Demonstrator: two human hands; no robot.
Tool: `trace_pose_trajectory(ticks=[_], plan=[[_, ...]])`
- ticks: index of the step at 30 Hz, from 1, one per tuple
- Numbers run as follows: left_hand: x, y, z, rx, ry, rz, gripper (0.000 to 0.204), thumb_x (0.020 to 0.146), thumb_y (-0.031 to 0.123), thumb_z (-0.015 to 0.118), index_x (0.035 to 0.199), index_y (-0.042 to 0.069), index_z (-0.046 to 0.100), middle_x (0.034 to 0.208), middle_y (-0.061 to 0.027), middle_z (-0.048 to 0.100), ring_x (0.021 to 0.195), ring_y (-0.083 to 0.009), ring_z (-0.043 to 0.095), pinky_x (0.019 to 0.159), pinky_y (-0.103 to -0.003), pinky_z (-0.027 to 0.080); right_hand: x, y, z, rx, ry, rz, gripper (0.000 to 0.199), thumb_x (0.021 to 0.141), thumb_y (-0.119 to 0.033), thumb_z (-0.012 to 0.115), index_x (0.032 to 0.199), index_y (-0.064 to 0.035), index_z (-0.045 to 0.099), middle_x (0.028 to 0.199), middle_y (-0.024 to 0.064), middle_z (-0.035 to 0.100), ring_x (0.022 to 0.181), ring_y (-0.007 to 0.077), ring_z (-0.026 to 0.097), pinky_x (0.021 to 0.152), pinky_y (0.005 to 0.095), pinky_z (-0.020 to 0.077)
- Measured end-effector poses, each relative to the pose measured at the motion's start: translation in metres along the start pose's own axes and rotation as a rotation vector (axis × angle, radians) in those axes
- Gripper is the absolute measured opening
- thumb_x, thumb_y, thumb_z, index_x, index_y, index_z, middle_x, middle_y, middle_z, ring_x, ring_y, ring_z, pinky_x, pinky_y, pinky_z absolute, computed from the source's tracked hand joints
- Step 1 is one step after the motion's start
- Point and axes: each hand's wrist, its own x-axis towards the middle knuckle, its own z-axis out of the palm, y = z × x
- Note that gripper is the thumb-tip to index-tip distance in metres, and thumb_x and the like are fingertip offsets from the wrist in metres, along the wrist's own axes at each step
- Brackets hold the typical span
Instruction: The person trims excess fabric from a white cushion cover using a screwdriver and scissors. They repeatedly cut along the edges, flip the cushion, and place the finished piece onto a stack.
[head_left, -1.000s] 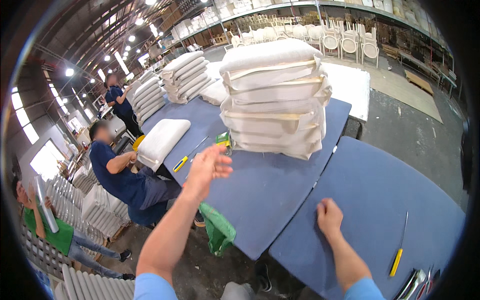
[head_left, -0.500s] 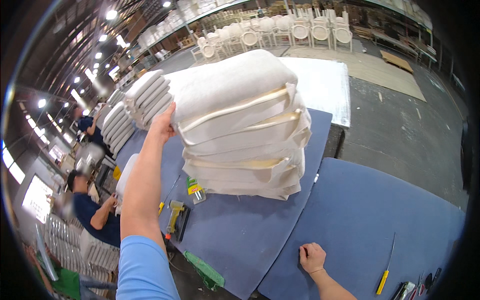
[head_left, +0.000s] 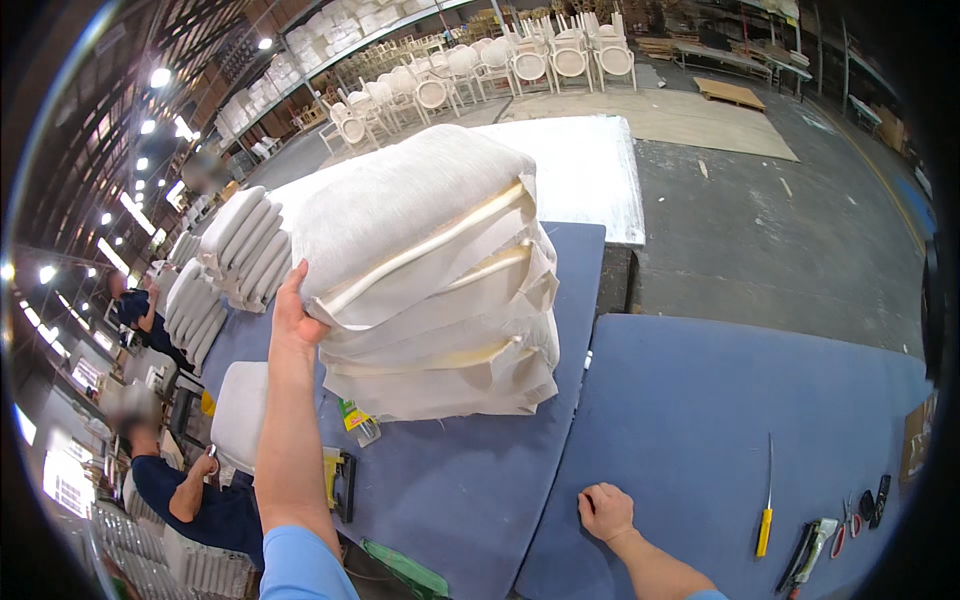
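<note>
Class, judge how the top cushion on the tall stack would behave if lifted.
The top cushion probably gives when squeezed, its face looking thickly padded. Loose cloth below it would likely flop, since it droops in uneven folds.

Left hand [head_left: 296,314] touches top cushion [head_left: 415,210]; right hand [head_left: 606,511] curls over table [head_left: 685,420].

Bright ceiling lamps [head_left: 160,77], glaring window [head_left: 66,480], dark curved edges
</note>
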Motion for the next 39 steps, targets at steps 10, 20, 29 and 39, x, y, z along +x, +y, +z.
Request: trace_pose_trajectory(ticks=[10,20,29,39], plan=[[-0.216,-0.117,0.031,-0.04,0.089,0.348,0.055,0.1,0.015,0.07,0.148,-0.005,0.05,0.146,-0.0171,0.06,0.133,-0.0338,0.058,0.116,-0.05,0.046,-0.003,0.009,0.004,0.256,0.102,0.109,0.025,0.098,-0.03,0.07,0.092,-0.0054,0.071,0.086,0.0139,0.07,0.078,0.0326,0.069,0.071,0.0432,0.0536],[-0.59,-0.243,-0.123,0.351,0.006,0.135,0.067,0.097,0.029,0.072,0.148,-0.007,0.049,0.143,-0.0199,0.062,0.129,-0.0328,0.063,0.11,-0.05,0.05,-0.154,0.02,-0.109,1.945,-0.058,0.679,0.083,0.1,-0.073,0.051,0.152,-0.0078,0.054,0.156,0.0173,0.054,0.138,0.0361,0.054,0.114,0.0498,0.0452],[-0.612,-0.339,-0.172,0.241,-0.187,-0.186,0.065,0.093,0.025,0.073,0.144,-0.01,0.053,0.137,-0.0208,0.065,0.123,-0.0343,0.066,0.107,-0.047,0.052,-0.384,0.092,-0.215,1.602,0.104,0.76,0.053,0.095,-0.041,0.069,0.132,-0.0028,0.066,0.119,0.0115,0.074,0.109,0.0268,0.071,0.097,0.0449,0.0573],[-0.536,-0.41,-0.121,0.808,-0.203,-0.402,0.059,0.106,0.022,0.065,0.157,0.003,0.042,0.147,-0.0146,0.058,0.128,-0.0303,0.062,0.105,-0.045,0.052,-0.37,0.081,-0.271,0.356,0.065,0.743,0.034,0.097,-0.035,0.071,0.114,-0.0057,0.077,0.092,0.0092,0.078,0.084,0.0187,0.073,0.077,0.037,0.0571]])
